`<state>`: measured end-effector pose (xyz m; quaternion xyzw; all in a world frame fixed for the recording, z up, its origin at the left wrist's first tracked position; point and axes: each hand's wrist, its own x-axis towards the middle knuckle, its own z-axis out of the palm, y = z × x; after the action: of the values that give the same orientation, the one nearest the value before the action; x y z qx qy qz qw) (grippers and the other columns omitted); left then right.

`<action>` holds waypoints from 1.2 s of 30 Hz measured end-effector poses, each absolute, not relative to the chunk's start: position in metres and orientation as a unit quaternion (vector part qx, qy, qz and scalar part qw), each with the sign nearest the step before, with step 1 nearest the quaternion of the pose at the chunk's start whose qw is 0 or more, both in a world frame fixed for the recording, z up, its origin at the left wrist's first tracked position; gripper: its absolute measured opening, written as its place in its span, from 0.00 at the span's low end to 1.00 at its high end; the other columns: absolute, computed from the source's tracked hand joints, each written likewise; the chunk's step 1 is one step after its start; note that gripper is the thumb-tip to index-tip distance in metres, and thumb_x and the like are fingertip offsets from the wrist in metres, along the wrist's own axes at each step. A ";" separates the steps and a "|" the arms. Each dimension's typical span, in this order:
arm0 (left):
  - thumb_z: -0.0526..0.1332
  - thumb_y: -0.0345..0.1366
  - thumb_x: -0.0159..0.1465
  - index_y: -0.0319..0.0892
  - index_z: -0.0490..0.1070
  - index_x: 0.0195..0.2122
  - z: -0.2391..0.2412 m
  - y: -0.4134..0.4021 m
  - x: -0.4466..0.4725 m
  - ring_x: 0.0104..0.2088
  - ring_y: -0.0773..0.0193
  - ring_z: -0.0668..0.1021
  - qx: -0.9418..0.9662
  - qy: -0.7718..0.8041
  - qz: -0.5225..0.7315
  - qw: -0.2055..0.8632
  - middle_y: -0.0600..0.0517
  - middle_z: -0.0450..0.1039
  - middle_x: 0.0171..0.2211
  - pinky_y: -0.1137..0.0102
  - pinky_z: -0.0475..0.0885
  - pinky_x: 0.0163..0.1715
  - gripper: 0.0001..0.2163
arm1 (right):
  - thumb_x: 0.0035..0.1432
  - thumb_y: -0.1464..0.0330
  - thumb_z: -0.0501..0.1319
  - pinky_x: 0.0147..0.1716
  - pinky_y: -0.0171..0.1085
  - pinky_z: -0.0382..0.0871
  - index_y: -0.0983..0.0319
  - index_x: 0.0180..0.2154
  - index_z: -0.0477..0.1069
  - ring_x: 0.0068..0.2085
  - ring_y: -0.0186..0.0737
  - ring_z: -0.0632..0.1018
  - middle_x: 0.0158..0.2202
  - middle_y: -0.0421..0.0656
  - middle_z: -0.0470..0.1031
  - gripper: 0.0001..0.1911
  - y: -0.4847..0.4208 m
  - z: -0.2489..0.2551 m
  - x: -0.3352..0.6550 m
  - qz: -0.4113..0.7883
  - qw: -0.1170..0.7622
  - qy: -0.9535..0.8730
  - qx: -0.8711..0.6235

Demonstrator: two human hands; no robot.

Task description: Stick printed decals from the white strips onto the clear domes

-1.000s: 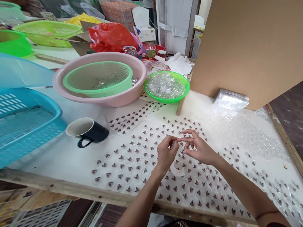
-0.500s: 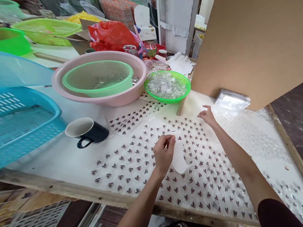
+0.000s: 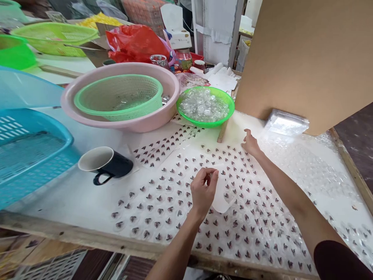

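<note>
My left hand (image 3: 202, 190) hovers over the middle of the table, its fingers pinched on a translucent white sheet (image 3: 220, 196) that hangs down to its right. My right hand (image 3: 250, 143) reaches to the far end of the rows of small clear domes with dark printed centres (image 3: 163, 202), with its fingertips down among them. Its fingers are curled, and I cannot make out anything in them. A green bowl of loose clear domes (image 3: 204, 105) stands just beyond, to the left of that hand.
A dark mug (image 3: 106, 164) lies on its side at the left. Behind it stand a pink basin holding a green colander (image 3: 119, 99) and a blue basket (image 3: 26, 149). A cardboard sheet (image 3: 303, 58) leans at the right, over a clear packet (image 3: 287, 121). The wooden table edge (image 3: 87, 241) runs along the front.
My right hand left my left hand and reached away to the far rows near the green bowl. The left hand stayed in place, holding the white sheet.
</note>
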<state>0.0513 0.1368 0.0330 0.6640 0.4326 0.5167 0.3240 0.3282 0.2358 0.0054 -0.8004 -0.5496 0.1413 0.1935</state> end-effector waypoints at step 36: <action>0.59 0.34 0.67 0.42 0.72 0.39 0.028 0.138 0.052 0.24 0.70 0.68 0.665 0.438 0.519 0.312 0.53 0.70 0.28 0.74 0.65 0.24 0.04 | 0.55 0.71 0.61 0.50 0.43 0.60 0.60 0.38 0.69 0.38 0.43 0.77 0.30 0.40 0.77 0.07 0.273 0.004 0.309 0.166 0.131 -0.530 -0.821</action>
<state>0.0523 0.1381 0.0283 0.6646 0.4381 0.5189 0.3117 0.3089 0.2727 0.0045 -0.8210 -0.5304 0.1656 0.1311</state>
